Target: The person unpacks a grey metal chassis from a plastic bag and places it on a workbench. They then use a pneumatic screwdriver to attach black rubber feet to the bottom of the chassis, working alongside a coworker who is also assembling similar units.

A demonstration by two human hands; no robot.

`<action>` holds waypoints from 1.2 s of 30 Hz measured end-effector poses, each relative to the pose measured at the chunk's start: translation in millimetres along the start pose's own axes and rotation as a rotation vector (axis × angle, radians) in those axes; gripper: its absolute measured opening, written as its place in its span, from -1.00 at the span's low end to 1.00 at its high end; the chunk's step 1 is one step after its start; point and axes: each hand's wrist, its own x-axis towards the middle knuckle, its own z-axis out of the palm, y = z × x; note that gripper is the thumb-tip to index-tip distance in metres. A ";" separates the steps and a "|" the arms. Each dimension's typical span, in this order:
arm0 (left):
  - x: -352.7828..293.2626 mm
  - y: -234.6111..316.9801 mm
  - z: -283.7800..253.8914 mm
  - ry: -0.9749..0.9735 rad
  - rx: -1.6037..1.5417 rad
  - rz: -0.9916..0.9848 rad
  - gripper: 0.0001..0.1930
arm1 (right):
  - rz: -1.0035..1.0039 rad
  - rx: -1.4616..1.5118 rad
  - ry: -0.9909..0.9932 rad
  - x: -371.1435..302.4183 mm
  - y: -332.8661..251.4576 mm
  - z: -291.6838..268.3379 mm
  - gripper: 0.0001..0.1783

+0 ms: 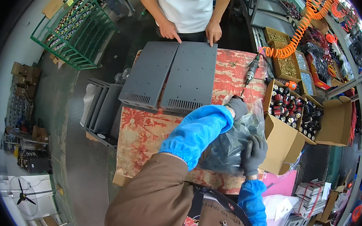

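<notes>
My left hand (237,109), in a grey glove, reaches across to the far end of a clear plastic bag (255,119). Its fingers close around a small black part (236,98) whose kind I cannot make out. Dark contents show through the bag (224,154), too blurred to name. My right hand (254,153), also gloved, has its fingers curled on the bag's right side. Beyond my left hand, an electric screwdriver (251,72) lies on the table with its bit toward me. Two dark grey metal cases (150,72) with vent slots sit side by side to the left.
A co-worker's hands (169,29) touch the cases' far edges. Cardboard boxes of screws (287,67) and red-and-black parts (280,104) line the right side. An orange coiled hose (296,45) hangs there. Stacked dark panels (104,111) stand left of the red-patched table (137,152).
</notes>
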 end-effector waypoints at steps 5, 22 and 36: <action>-6.5 -9.6 15.7 0.333 -0.667 -0.134 -0.75 | -0.013 -0.006 0.044 0.8 -0.4 -1.6 -0.79; -236.8 10.0 63.5 0.747 -2.106 -0.198 -0.60 | -0.002 -0.032 0.025 -1.8 6.5 4.4 -0.77; -230.0 -42.9 81.6 0.673 -1.095 -0.442 -0.44 | 0.015 -0.032 0.015 -3.4 1.9 1.9 -0.78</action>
